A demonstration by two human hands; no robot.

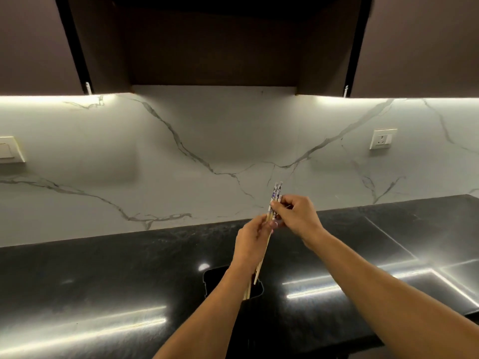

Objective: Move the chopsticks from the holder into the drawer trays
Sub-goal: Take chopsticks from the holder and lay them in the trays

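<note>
Left hand grips the chopsticks mid-shaft and right hand pinches the patterned tops. The tips hang by the holder under our left wrist. We'd square the ends, lift straight and clamp firmly. Drawer trays not in view.

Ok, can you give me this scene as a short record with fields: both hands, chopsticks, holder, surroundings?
left hand: holds the chopsticks near the middle
right hand: pinches the bundle just below its patterned tops
chopsticks: bundle, tilted, lower tips at the holder
holder: black, on the black countertop, partly hidden by the left forearm
drawer trays: not in view
wall: marble backsplash with a socket
</note>
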